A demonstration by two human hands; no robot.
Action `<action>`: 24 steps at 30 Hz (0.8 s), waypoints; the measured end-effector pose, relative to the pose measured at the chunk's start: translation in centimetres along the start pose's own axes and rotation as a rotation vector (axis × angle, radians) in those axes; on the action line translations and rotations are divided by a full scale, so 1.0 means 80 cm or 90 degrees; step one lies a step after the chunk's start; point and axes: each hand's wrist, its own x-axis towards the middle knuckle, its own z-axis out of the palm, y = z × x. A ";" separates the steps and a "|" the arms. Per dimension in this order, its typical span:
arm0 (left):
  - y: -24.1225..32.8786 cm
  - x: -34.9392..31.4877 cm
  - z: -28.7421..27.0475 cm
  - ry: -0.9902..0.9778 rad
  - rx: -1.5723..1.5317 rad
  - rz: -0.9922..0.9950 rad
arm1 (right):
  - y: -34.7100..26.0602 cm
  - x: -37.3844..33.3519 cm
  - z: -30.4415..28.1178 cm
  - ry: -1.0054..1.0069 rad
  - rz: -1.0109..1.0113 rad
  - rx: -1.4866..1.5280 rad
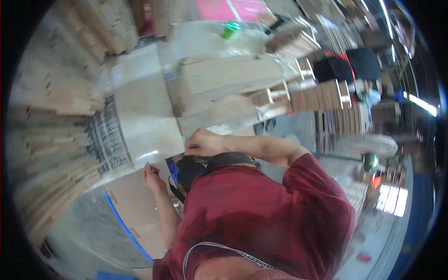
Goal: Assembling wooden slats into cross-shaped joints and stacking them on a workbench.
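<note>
My left hand (pixel 150 176) is at the near edge of a pale, shiny work surface (pixel 140 102), its fingers drawn together. Whatever they may hold is too small to tell. My right hand (pixel 203 142) is curled closed just above a black pouch (pixel 189 170) at my waist, close to the right edge of that surface. Its fingertips are turned away, so I cannot make out anything in them. A strip with a dark printed pattern (pixel 109 135) lies along the surface's left side.
Flat cardboard stacks (pixel 60 88) line the left side. Cardboard boxes (pixel 228 77) stand ahead, with a green object (pixel 231 30) beyond. A brown panel (pixel 133 200) with a blue edge is at lower left. A person in dark clothes (pixel 364 63) and a fan (pixel 373 145) are at right.
</note>
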 end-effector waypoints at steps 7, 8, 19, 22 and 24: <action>-0.049 -0.084 0.076 -0.170 0.247 -0.006 | 0.189 -0.308 -0.033 0.265 0.548 -0.121; -0.061 -0.090 0.084 -0.181 0.263 -0.015 | 0.197 -0.336 -0.039 0.345 0.644 -0.096; -0.225 -0.124 0.236 -0.632 0.455 -0.031 | 0.375 -0.574 -0.056 0.678 0.767 0.100; -0.250 -0.152 0.287 -0.785 0.459 0.012 | 0.468 -0.670 -0.085 1.004 0.613 0.232; -0.276 -0.187 0.332 -0.875 0.465 0.035 | 0.497 -0.745 -0.129 1.200 0.454 0.257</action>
